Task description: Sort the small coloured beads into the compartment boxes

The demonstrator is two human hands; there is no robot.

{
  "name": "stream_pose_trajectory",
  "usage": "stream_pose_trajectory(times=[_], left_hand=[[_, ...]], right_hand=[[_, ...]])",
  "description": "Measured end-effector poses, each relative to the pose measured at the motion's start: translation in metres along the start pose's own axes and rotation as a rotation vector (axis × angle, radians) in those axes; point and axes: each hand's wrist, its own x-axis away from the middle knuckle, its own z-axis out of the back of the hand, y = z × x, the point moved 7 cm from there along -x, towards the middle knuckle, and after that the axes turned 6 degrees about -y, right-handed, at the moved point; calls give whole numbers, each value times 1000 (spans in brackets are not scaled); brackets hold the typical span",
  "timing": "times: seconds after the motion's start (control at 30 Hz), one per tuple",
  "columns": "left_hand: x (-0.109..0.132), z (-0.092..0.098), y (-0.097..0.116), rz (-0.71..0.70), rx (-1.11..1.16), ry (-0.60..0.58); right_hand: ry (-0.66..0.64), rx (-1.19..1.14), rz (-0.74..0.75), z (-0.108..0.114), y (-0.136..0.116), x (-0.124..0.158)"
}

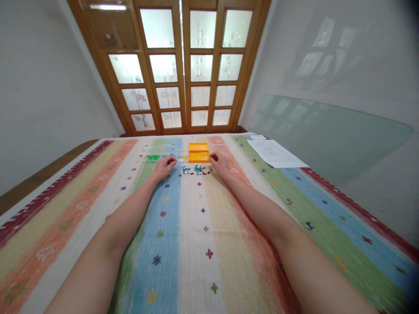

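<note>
Two bare hands over the far part of the table, one each side of a small orange box (pixel 194 158). Left hand (pixel 165 166): fingers curled in, thumb and fingertips close together, near the clear tray (pixel 163 157). Too small to tell whether it pinches anything. Right hand (pixel 220 163): also curled, fingertips right by the box's right edge; can't tell contact or grip there either.

Loose small pieces (pixel 197 169), mixed blue, green, dark brown and pale, lie scattered on the cloth just on the near side of the box, between the hands. Box is open, two sections front to back; a few pale bits sit in the front one, toward the right. Green pieces (pixel 153 158) sit in the clear tray, beyond and left of the left hand. Some yellow bits (pixel 183 158) between left hand and box.

Surroundings: striped tablecloth (pixel 196 244) under everything, printed paper sheet (pixel 278 153) flat at far right, wood-framed glass doors (pixel 186 65) behind.
</note>
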Motion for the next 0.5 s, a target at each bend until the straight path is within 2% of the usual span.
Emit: stream_pose_trajectory(times=[0.13, 0.27, 0.4, 0.5], left_hand=[[-3, 13, -18, 77, 131, 124], [-1, 37, -40, 135, 155, 327], [8, 61, -68, 251, 191, 545], [16, 74, -87, 339, 200, 664]], right_hand=[[70, 8, -38, 14, 24, -7], [109, 49, -102, 20, 42, -9], [135, 68, -108, 21, 46, -9], [129, 77, -65, 19, 41, -8]])
